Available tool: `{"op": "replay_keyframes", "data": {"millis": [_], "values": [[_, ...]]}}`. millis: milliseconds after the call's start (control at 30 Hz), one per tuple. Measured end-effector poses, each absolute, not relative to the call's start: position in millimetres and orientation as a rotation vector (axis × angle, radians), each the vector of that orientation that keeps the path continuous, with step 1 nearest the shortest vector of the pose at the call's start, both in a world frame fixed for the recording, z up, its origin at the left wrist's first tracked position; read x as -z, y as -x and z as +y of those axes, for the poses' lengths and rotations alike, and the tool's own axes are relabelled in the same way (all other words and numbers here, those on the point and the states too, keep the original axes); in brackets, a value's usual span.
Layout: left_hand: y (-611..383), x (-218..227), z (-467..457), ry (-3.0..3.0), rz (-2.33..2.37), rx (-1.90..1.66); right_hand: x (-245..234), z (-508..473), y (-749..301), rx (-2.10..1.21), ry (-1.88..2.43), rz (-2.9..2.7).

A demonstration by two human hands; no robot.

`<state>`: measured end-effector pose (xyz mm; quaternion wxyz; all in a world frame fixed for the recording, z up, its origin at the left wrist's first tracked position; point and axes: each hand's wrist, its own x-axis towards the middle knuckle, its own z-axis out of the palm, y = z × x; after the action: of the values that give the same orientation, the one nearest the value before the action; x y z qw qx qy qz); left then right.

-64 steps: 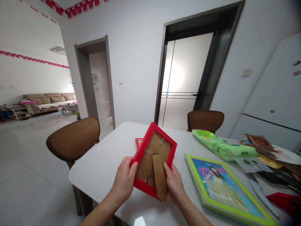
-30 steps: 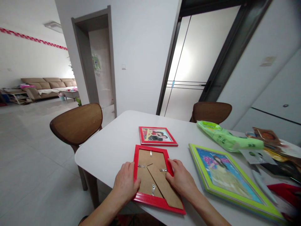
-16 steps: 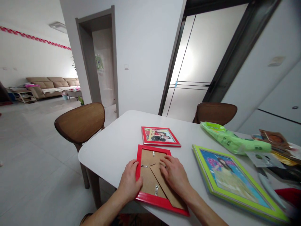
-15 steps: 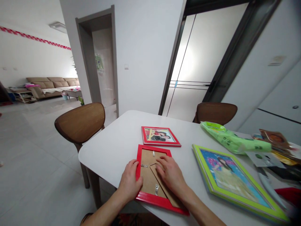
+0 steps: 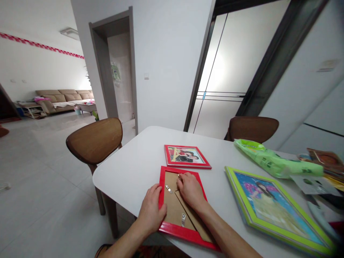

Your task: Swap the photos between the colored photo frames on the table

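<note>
A red picture frame (image 5: 179, 229) lies face down near the table edge, its brown backing board (image 5: 172, 206) facing up. My left hand (image 5: 153, 208) grips the frame's left side, thumb over the inner edge and fingers along the outside. At the top of the backing, the curled fingers of my right hand (image 5: 190, 190) pinch a small metal clip (image 5: 179, 176), mostly hidden by them. One metal clip (image 5: 168, 189) sits slanted at the left of the board; another metal clip (image 5: 183, 220) is near the bottom. A folding stand flap (image 5: 192, 215) runs diagonally under my right wrist.
Beyond it lies a red-framed photo (image 5: 187, 156), face up. To the right are a green-framed picture (image 5: 271, 206), a green plastic package (image 5: 279, 163) and assorted clutter. Wooden chairs (image 5: 95, 139) stand at the left and far sides of the white table (image 5: 129, 168).
My right hand has moved up from the stand flap to the top clip, fingers closing on it. The left clip has turned from level to slanted. My left hand keeps its grip.
</note>
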<state>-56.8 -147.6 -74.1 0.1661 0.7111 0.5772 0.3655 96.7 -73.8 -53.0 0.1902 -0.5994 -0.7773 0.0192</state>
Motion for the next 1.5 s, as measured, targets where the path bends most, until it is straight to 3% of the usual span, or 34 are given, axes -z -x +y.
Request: {"op": "replay_keyframes", "data": {"millis": [333, 533, 633, 1100, 1500], "values": [[56.7, 72.4, -147.7, -2.035, 1.635, -1.031, 43.6, -72.3, -107.0, -0.125, 1.688, -2.203], [55.9, 72.0, -149.5, -2.017, 1.647, -1.021, 23.6, -125.3, -133.8, -0.603, 1.186, -2.516], [55.6, 72.2, -149.6, -2.025, 1.653, -1.023, 24.4, -143.6, -134.9, -0.678, 1.141, -2.533], [56.8, 68.1, -149.2, -1.916, 1.638, -1.019, 41.6, -128.8, -125.9, -0.379, 1.584, -2.235], [54.7, 39.2, -139.0, -1.354, 1.416, -1.174, 1.2, -127.9, -119.7, -0.403, 1.400, -2.094]]}}
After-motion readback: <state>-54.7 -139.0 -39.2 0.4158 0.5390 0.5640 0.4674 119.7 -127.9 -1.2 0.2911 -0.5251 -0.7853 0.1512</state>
